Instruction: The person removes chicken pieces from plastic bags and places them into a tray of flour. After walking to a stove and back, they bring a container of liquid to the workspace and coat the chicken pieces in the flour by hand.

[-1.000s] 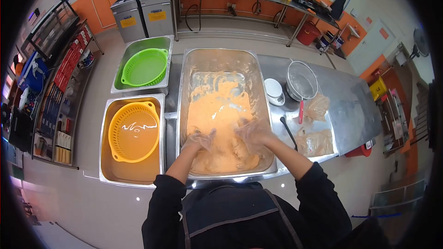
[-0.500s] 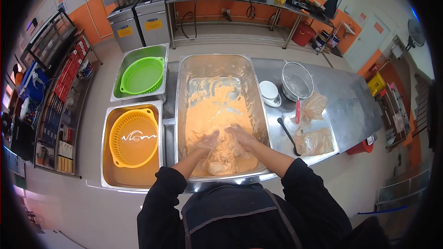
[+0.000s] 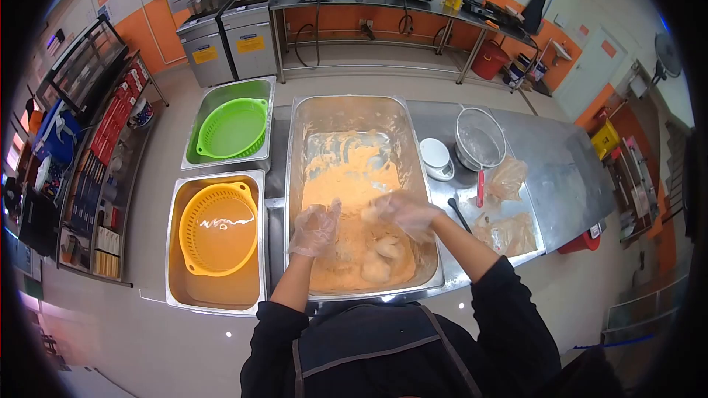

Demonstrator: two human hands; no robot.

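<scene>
A deep steel pan (image 3: 352, 107) stands in front of me, its floor covered with orange batter (image 3: 354, 184). Pale coated lumps (image 3: 383, 258) lie in the batter near the front wall. Both my hands wear clear plastic gloves. My left hand (image 3: 316, 228) hovers above the batter with fingers spread and nothing in it. My right hand (image 3: 402, 211) is raised over the middle of the pan, fingers loosely apart, smeared with batter.
Left of the pan, a green colander (image 3: 233, 127) sits in one steel tub and a yellow colander (image 3: 217, 227) in another. To the right on the steel table lie a white bowl (image 3: 435, 155), a sieve (image 3: 480, 138), a black ladle (image 3: 459, 214) and plastic bags (image 3: 506, 232).
Both hands have lifted out of the batter, where they were pressed together, and moved apart. The lumps now lie uncovered at the front of the pan.
</scene>
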